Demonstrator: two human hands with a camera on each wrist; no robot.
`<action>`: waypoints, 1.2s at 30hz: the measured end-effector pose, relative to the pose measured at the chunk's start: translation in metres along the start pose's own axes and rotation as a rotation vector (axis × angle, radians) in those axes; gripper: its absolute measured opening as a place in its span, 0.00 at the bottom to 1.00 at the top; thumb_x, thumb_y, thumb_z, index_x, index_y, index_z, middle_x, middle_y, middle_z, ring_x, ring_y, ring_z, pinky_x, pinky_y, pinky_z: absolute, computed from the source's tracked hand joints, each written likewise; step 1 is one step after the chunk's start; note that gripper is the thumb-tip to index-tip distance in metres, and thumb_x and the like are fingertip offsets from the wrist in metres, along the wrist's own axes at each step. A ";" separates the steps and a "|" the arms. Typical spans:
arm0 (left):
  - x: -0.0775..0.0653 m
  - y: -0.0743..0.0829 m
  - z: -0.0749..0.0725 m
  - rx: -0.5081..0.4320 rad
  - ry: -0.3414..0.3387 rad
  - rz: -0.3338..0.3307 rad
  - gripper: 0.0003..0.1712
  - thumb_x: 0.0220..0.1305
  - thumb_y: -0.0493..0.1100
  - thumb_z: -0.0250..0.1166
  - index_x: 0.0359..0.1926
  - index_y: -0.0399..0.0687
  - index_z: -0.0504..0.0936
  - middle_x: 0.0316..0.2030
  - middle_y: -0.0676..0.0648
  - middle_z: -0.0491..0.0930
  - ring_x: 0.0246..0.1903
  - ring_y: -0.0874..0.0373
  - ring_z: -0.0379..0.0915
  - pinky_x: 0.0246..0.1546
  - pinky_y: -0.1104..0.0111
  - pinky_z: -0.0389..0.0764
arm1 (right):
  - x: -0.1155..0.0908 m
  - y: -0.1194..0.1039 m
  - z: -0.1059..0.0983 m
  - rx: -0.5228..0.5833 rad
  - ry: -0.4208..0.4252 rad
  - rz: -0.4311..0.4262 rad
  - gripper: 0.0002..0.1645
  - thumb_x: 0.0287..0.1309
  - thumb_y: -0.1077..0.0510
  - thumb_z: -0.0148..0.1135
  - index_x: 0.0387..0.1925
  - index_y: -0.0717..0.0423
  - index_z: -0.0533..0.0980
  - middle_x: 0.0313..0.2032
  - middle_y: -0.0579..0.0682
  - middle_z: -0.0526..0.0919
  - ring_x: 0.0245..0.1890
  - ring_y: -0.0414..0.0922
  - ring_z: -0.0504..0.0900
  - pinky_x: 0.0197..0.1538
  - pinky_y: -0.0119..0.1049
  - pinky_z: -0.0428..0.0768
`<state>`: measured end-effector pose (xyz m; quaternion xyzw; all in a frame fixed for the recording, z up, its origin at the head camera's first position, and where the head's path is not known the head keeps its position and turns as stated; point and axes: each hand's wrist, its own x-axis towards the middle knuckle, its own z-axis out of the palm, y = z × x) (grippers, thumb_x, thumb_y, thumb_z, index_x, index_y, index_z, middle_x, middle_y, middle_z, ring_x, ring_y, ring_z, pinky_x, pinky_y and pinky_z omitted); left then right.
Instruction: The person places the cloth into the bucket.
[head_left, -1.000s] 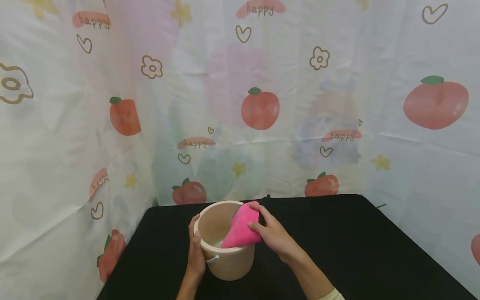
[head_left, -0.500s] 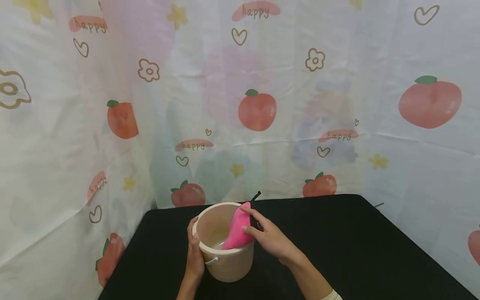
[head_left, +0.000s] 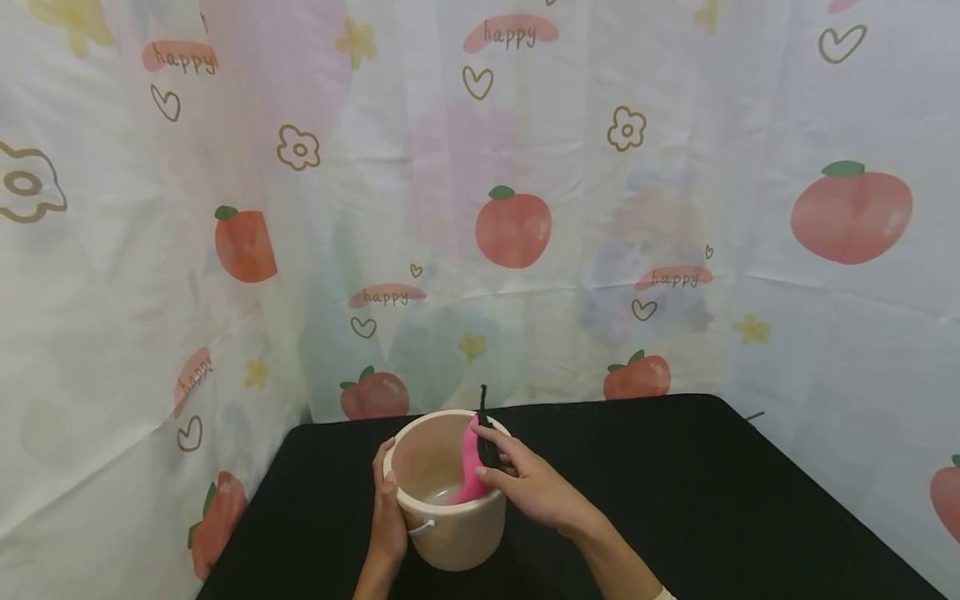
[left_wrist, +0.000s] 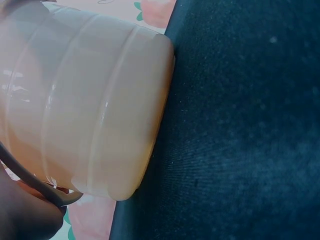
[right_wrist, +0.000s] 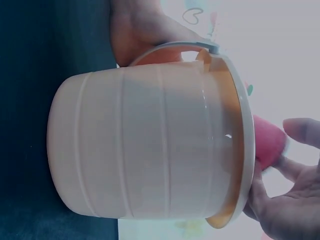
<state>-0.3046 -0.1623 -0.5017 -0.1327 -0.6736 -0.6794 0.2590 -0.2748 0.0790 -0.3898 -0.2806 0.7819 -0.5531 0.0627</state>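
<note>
A beige plastic bucket point(head_left: 453, 533) stands on the black table point(head_left: 675, 500) near its back left. My left hand point(head_left: 388, 504) grips the bucket's left wall, thumb at the rim. My right hand point(head_left: 521, 487) holds a pink cloth pad point(head_left: 470, 467) with a black back and strap point(head_left: 486, 442), edge-on, just inside the bucket's right rim. In the right wrist view the bucket point(right_wrist: 150, 150) fills the frame, the pink pad point(right_wrist: 267, 145) sits at its mouth beside my fingers point(right_wrist: 300, 130). The left wrist view shows the bucket wall point(left_wrist: 90, 110) and its wire handle point(left_wrist: 35, 182).
A white curtain point(head_left: 525, 208) printed with peaches and hearts closes in the table on the back and both sides. The black tabletop point(left_wrist: 240, 125) stretches bare to the right of the bucket. The bucket's bottom looks wet or glossy.
The pink pad has turned from flat-facing to edge-on and has sunk lower into the bucket's right side. My right hand followed it left. The left hand stayed on the bucket.
</note>
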 end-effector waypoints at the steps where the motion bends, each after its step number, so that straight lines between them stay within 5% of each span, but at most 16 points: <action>1: 0.000 0.000 0.000 0.004 -0.002 0.001 0.31 0.80 0.51 0.34 0.78 0.47 0.54 0.71 0.37 0.60 0.64 0.39 0.61 0.61 0.40 0.61 | 0.000 0.000 0.000 0.015 -0.019 -0.014 0.35 0.77 0.50 0.56 0.80 0.45 0.60 0.78 0.60 0.55 0.72 0.63 0.64 0.64 0.60 0.69; 17: 0.003 -0.002 0.002 -0.011 -0.011 0.021 0.31 0.80 0.51 0.35 0.78 0.45 0.54 0.73 0.36 0.57 0.68 0.40 0.54 0.64 0.42 0.52 | -0.002 0.001 -0.004 0.003 -0.075 -0.050 0.31 0.78 0.51 0.54 0.77 0.48 0.64 0.75 0.54 0.62 0.70 0.62 0.67 0.63 0.58 0.71; 28: 0.002 0.000 -0.003 -0.005 -0.027 0.016 0.31 0.81 0.51 0.34 0.78 0.45 0.54 0.72 0.36 0.58 0.68 0.42 0.55 0.64 0.50 0.55 | -0.008 0.001 -0.008 0.019 -0.106 -0.068 0.27 0.80 0.51 0.51 0.75 0.47 0.67 0.72 0.55 0.69 0.65 0.52 0.74 0.63 0.52 0.71; 36: -0.001 -0.003 -0.008 0.019 -0.062 -0.016 0.31 0.81 0.50 0.34 0.79 0.47 0.53 0.74 0.33 0.53 0.71 0.37 0.50 0.64 0.37 0.50 | -0.010 0.002 -0.028 -0.075 0.051 -0.149 0.23 0.82 0.49 0.46 0.66 0.52 0.76 0.64 0.53 0.78 0.66 0.55 0.74 0.65 0.57 0.69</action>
